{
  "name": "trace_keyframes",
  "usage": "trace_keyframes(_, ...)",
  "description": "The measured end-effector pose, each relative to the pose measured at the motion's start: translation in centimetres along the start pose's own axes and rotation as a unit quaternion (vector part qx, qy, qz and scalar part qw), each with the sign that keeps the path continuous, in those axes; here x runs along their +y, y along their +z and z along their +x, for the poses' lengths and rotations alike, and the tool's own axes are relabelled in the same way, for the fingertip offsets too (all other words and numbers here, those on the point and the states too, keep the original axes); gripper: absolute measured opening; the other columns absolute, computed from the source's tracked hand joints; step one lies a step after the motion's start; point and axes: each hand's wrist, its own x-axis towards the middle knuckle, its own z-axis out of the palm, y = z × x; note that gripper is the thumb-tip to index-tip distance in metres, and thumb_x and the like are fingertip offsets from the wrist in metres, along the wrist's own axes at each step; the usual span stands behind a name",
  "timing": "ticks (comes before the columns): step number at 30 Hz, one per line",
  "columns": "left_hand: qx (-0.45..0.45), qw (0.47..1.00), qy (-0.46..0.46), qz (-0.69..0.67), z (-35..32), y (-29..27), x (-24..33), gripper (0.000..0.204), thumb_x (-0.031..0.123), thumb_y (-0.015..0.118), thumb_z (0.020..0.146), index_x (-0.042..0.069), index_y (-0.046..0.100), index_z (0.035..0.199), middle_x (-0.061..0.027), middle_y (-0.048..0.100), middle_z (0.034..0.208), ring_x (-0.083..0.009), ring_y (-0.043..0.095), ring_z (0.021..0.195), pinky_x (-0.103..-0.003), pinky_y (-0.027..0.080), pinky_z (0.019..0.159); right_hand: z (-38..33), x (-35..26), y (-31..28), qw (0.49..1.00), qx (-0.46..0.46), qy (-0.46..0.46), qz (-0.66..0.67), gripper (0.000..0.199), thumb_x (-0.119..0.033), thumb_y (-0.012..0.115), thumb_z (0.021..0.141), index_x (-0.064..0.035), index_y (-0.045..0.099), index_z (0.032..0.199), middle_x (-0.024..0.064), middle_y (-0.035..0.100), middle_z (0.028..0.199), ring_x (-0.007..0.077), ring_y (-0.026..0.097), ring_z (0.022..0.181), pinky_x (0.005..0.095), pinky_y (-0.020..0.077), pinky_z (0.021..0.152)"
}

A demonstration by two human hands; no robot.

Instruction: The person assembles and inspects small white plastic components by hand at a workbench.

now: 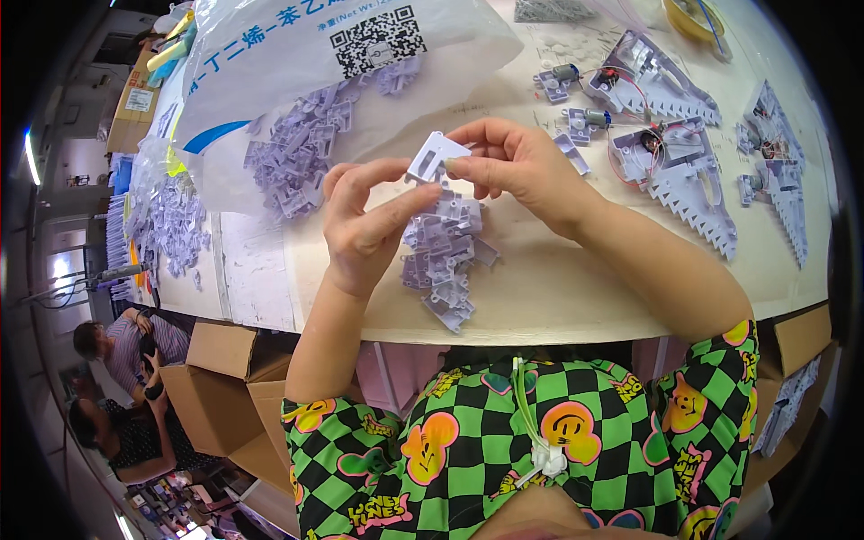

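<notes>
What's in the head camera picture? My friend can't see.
The left hand and right hand hold a pale plastic bracket near a pile of plastic parts on a table. A translucent bag lies beyond; saw-toothed housings lie right.

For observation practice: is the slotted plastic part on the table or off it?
Off: left hand and right hand pinch the slotted plastic part above the table.

Illumination on the surface (pixel 549 301) is bright and diffuse. A tube light (pixel 31 157) glows at far left; the adjacent background is dimmer and softer. The hands (pixel 364 220) render clearly. Fisheye distortion bends straight edges; black vignetting darkens the corners.
</notes>
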Motion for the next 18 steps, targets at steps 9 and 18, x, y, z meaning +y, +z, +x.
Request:
trace_keyframes(9,0.037,0.993,-0.053,-0.103,-1.0,0.1,0.9,0.028,-0.006,0.073,0.062,0.011,0.073,0.084,-0.0061,0.058,0.095,-0.0151,0.056,0.076,-0.026,0.047,0.067,-0.3,0.2,0.4,0.984,0.030,0.052,0.169,0.037,-0.025,0.070,0.081,-0.0012,0.057,0.106,0.0054,0.064,0.088,0.0101,0.059,0.075,0.0225,0.0464,0.069)
trace_keyframes(18,0.025,0.998,0.043,-0.041,-1.0,-0.5,0.5,0.020,-0.001,0.072,0.060,0.012,0.071,0.076,-0.0023,0.057,0.079,-0.0166,0.053,0.070,-0.033,0.041,0.064,-0.6,-0.2,0.0,0.940,0.006,0.068,0.335,0.033,-0.022,0.061,0.086,-0.0026,0.054,0.112,0.0039,0.060,0.092,0.0067,0.057,0.071,0.0234,0.0468,0.070)
